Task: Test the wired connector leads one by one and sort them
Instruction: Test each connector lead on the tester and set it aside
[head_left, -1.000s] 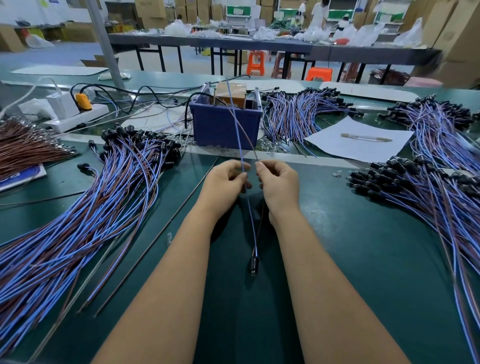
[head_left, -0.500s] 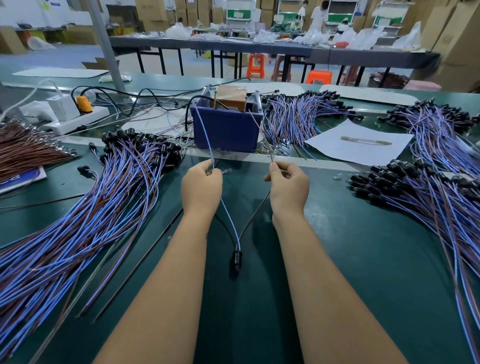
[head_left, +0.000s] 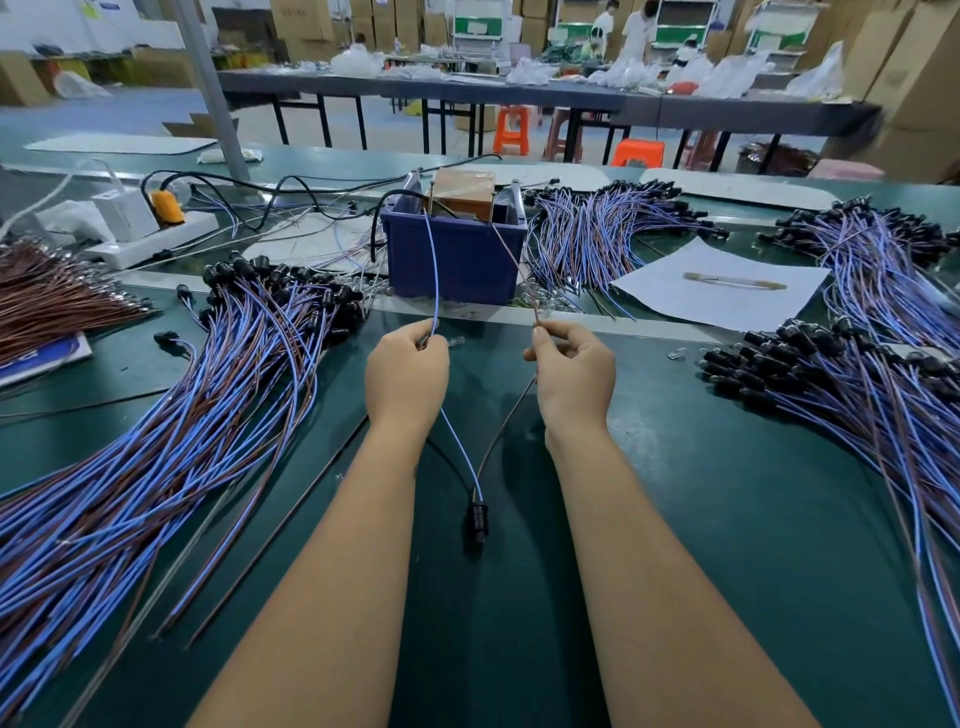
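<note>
One head-worn wide-angle view — forward and down, close over the green bench (head_left: 727, 519).

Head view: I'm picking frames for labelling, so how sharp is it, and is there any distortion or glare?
Head view: the left hand, right hand and the black connector between them are sharp; the far tables and people are soft and smeared; wide-angle bending curves the green table edges and stretches the forearms; lighting is even, shadows soft, no strong glare.
</note>
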